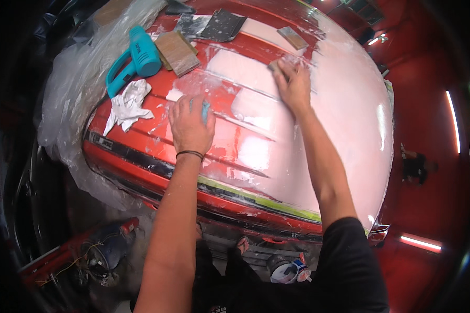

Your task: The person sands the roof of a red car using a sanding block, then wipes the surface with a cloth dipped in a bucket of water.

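Note:
My right hand (295,86) is closed round a small brownish sanding block (273,65) on the pale pink-white coated part of the red car roof (344,94). To its left and nearer, my left hand (189,125) rests on bare, whitish-smeared red paint. A piece of blue cloth or sponge (206,111) pokes out between its thumb and fingers; the rest is hidden under the palm. Beyond the left hand lie a teal heat gun (143,53) and larger sanding blocks (178,53). A crumpled white rag (129,106) sits to its left.
Another block (292,38) and a dusty black sheet (223,26) lie at the roof's far side. Clear plastic sheeting (68,94) drapes the left end. Green masking tape (282,205) lines the near edge. Below stand a bucket (283,272) and cans. A person (416,166) appears far right.

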Available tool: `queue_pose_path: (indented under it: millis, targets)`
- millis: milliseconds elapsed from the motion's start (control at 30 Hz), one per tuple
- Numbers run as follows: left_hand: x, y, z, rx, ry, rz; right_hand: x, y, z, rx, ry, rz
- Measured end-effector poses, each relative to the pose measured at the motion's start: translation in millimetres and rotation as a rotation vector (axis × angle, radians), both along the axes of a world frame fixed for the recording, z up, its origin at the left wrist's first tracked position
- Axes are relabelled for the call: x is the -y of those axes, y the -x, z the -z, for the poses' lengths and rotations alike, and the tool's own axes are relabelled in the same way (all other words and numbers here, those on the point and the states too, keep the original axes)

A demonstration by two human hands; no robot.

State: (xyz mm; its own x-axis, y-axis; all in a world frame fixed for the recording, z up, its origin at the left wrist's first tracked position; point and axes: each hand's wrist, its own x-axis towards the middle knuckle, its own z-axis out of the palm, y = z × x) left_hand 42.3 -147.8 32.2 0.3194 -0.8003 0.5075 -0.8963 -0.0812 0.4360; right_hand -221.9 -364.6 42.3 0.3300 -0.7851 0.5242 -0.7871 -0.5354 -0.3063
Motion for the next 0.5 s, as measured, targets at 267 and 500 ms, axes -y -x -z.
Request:
queue_pose_path:
  millis: [267,500]
  targets:
    - [-2.5,-3.6,-3.8,0.000,0.006,-0.003,-14.0,41.2,-2.5,-0.029,-0.036,-0.018]
    - [-3.0,-10.6,-0.6,0.065,0.021,-0.014,-44.8,56.0,4.7,-0.021,-0.061,-0.001]
